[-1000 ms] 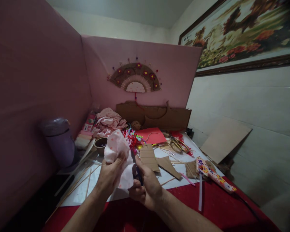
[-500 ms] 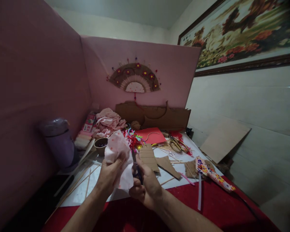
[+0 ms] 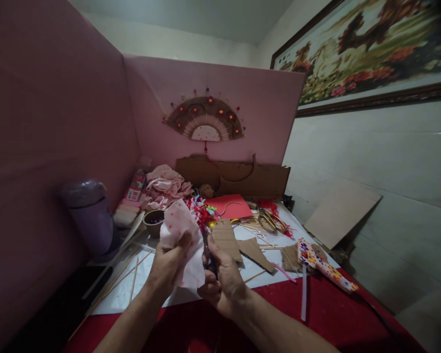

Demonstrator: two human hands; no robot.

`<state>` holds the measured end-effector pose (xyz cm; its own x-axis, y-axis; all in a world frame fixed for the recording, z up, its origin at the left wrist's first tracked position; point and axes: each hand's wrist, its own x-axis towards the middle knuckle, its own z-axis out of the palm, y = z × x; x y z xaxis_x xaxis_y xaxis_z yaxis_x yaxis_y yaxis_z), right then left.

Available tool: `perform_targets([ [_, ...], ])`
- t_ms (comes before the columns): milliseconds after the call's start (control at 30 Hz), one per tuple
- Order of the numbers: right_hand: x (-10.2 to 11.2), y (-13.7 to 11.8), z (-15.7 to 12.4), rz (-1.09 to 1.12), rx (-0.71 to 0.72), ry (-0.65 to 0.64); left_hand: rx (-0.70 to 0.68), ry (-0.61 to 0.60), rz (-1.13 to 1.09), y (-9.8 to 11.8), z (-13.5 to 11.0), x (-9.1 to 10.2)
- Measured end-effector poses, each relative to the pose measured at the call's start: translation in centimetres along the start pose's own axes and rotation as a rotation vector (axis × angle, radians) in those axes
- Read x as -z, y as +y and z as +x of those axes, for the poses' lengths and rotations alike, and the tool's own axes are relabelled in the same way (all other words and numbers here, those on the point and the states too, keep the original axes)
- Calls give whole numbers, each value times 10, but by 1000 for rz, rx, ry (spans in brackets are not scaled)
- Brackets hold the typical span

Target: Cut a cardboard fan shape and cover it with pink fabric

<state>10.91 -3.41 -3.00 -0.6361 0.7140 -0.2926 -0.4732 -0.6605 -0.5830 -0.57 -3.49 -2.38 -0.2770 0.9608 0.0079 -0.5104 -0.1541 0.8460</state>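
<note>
A white piece of fabric with pinkish-red dots (image 3: pixel 180 220) is pinched in my left hand (image 3: pixel 171 262), its upper part standing up and its lower part hanging between my hands. My right hand (image 3: pixel 224 277) is closed round the dark handles of a pair of scissors (image 3: pixel 208 252). The blades point up and away from me, right beside the fabric's right edge; whether they touch it I cannot tell. Just past the scissors lie a scored cardboard piece (image 3: pixel 224 238) and a pile of colourful pipe cleaners (image 3: pixel 204 211).
A small bowl (image 3: pixel 154 229) and a purple tumbler (image 3: pixel 91 223) stand left. Crumpled pink fabric (image 3: pixel 165 184) lies behind. Gold-handled scissors (image 3: pixel 270 220), red paper (image 3: pixel 231 206) and a flower-patterned glue gun (image 3: pixel 327 267) lie right. A decorated fan (image 3: pixel 209 117) hangs on the pink panel.
The fabric and both hands have shifted very slightly to the right. My grip on the fabric and on the scissors stays the same.
</note>
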Motion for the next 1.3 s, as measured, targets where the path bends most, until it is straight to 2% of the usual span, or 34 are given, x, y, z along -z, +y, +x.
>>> perform_targets([
  [200, 2, 2, 2, 43, 11, -44, 38, -9, 11, 0, -1, -2],
  [333, 4, 2, 3, 25, 12, -14, 33, 38, -42, 1, 0, -2],
  [433, 5, 1, 3, 3, 5, 0, 45, 27, -51, 3, 1, -3],
  [600, 3, -2, 1, 9, -37, -68, 91, 59, 19, 8, -3, -7],
  [733, 3, -2, 0, 17, -20, -86, 138, 21, 42, 11, -7, -9],
  [900, 2, -3, 0, 19, -9, -38, 144, -31, 91, 8, -7, -6],
  [1000, 2, -3, 0, 22, -4, -67, 142, -62, 115, 6, -4, -2],
  [1300, 6, -1, 6, -1, 31, -40, 142, -76, 114, 1, -1, 3],
])
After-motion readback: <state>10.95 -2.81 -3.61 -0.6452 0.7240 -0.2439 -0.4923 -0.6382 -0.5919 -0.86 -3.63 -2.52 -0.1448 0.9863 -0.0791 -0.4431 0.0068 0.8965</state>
